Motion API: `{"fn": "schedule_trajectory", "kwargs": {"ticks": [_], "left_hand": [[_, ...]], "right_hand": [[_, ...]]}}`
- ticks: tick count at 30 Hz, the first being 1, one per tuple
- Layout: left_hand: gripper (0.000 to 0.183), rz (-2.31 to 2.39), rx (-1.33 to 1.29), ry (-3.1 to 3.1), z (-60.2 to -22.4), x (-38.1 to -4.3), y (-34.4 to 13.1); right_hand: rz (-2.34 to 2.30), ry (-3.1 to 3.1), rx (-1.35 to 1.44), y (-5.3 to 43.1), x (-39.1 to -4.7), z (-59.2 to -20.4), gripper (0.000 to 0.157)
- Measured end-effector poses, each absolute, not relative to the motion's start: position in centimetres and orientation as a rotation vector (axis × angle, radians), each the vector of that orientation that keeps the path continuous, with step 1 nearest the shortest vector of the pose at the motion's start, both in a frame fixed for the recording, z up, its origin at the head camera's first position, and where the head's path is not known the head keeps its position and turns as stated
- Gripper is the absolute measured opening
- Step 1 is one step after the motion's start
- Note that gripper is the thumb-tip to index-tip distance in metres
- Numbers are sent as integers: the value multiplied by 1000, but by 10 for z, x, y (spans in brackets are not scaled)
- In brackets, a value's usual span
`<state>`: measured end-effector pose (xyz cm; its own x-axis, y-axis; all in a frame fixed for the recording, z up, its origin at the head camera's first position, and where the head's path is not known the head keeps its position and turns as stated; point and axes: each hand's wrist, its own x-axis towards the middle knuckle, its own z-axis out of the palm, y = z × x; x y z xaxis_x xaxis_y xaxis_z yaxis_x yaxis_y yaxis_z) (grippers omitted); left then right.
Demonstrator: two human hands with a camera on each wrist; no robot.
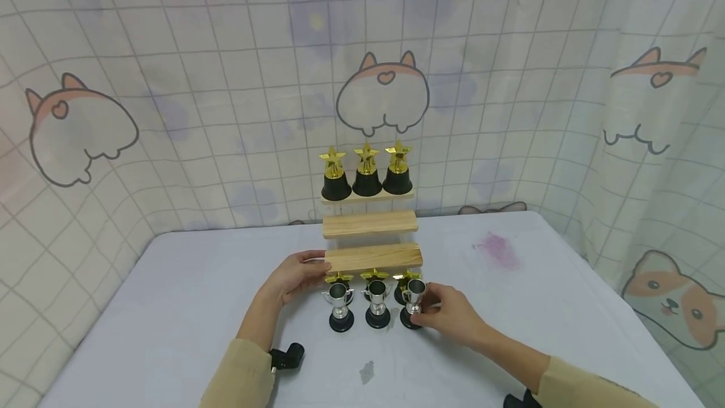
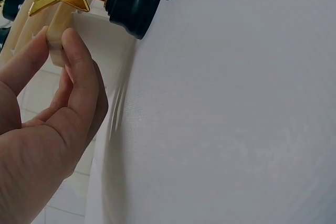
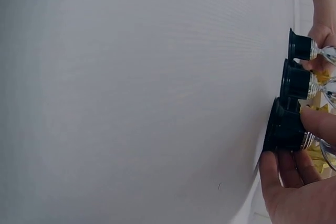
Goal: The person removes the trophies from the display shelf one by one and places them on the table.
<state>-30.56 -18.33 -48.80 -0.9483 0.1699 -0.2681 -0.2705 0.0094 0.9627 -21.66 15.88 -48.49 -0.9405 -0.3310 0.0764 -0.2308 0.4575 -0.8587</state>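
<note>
At the left end of a three-step wooden rack my left hand pinches the lowest board between thumb and fingers, as its own wrist view also shows. My right hand holds the rightmost silver cup trophy low down, thumb and fingers around its black base. That base is at the white tabletop in the right wrist view. Left of it stand a middle silver trophy and a left silver trophy, both upright. Three gold star trophies stand behind this row, partly hidden by the cups.
Three more gold star trophies stand on the rack's top board. The middle board is bare wood. A white cloth covers the table, with a grey patch near the front. Behind hangs a checked curtain.
</note>
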Motion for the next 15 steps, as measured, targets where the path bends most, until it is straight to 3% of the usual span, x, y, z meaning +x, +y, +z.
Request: {"fn": "schedule_trajectory", "kwargs": {"ticks": [15], "left_hand": [[59, 2041, -87, 1929, -487, -305, -185]], "right_hand": [[-1460, 2630, -513, 153, -218, -478, 29]]}}
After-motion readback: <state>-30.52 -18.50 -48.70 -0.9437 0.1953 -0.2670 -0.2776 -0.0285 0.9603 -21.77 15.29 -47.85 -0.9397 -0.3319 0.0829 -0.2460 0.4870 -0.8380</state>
